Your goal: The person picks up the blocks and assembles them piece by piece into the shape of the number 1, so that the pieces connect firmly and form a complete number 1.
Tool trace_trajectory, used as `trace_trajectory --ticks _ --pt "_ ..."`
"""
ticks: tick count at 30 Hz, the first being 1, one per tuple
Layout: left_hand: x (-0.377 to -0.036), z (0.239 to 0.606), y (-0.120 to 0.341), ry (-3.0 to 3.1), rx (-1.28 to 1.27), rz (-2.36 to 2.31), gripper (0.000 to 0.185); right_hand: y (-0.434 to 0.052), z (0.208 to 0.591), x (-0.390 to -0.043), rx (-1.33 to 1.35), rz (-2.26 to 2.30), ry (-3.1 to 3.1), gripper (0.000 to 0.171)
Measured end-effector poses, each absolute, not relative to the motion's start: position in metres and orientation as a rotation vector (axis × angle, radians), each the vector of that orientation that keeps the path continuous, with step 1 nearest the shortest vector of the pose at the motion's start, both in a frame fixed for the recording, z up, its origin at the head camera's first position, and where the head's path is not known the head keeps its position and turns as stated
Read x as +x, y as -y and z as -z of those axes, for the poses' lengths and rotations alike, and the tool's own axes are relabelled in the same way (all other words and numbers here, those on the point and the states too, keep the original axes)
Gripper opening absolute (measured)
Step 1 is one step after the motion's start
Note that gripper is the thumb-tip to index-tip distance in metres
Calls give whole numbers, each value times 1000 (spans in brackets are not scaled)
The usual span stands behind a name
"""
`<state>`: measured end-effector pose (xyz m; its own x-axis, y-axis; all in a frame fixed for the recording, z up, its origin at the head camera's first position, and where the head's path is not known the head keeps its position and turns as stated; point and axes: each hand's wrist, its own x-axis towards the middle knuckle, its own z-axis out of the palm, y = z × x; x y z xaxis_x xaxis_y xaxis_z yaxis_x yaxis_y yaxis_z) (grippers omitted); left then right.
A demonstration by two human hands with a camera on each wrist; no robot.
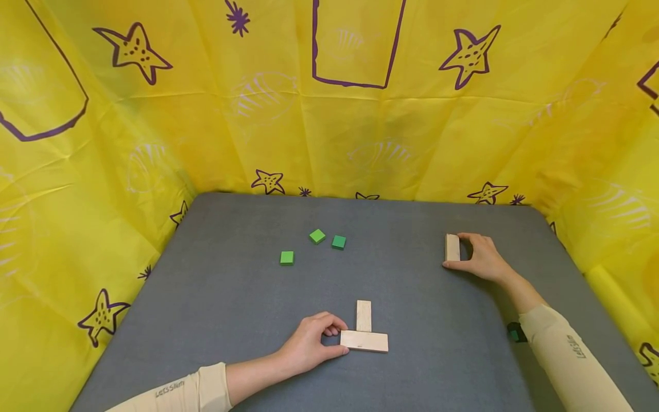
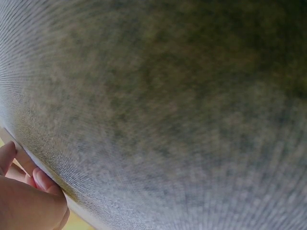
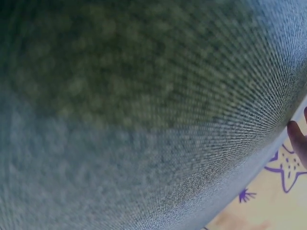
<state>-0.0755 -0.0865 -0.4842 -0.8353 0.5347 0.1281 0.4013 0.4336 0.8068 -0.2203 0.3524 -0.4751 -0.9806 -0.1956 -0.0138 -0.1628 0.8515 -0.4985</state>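
We see the left hand point(image 1: 308, 344) pinching the end of a flat wooden block point(image 1: 364, 341) near the surface's point(image 1: 412, 372) front edge; the right hand point(image 1: 481, 258) grips another wooden block point(image 1: 452, 248) far right, green cubes point(image 1: 317, 236) well apart

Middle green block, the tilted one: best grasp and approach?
Take the middle green block from straight above, pinching two opposite flat sides with the wrist turned to match its diamond tilt. It lies low and flat on the grey mat. The other green blocks stand apart, leaving finger room.
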Motion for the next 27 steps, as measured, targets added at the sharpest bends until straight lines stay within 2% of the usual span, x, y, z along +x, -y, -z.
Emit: trace_trajectory --ticks 27 --pt "-75 486 86 -2542 836 -1372 28 -329 471 -212 -322 819 -3022 95"
